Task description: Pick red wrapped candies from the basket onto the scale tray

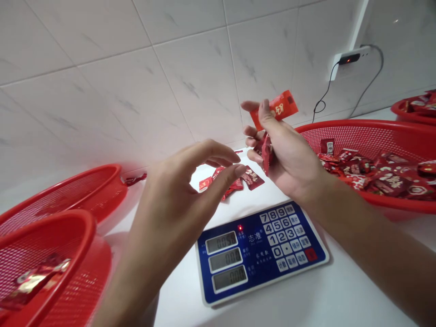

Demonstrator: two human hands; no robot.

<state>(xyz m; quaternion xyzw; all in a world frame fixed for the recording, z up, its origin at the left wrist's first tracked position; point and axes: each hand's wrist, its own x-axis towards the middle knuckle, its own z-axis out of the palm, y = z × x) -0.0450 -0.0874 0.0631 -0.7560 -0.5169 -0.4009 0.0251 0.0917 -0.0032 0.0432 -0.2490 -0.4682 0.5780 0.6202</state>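
My right hand (284, 150) is raised above the back of a digital scale (262, 250). Its thumb and forefinger pinch an orange-red packet (284, 105), while the curled fingers hold darker red packets (265, 152) in the palm. Over the scale's left side, my left hand (190, 181) hovers with fingers bent and a small gap between thumb and fingertips; nothing shows in it. Beyond those fingertips, several red packets (252, 178) lie on the white weighing surface, partly covered by the left hand. The scale's blue panel has lit number displays and a keypad.
On the right stands a red mesh basket (361, 125) full of red packets, with another red basket (408, 113) behind. Two red baskets (76, 218) are at the left, the nearer holding packets. A tiled wall (190, 81) rises behind, with a plugged-in cable (329, 86) at right.
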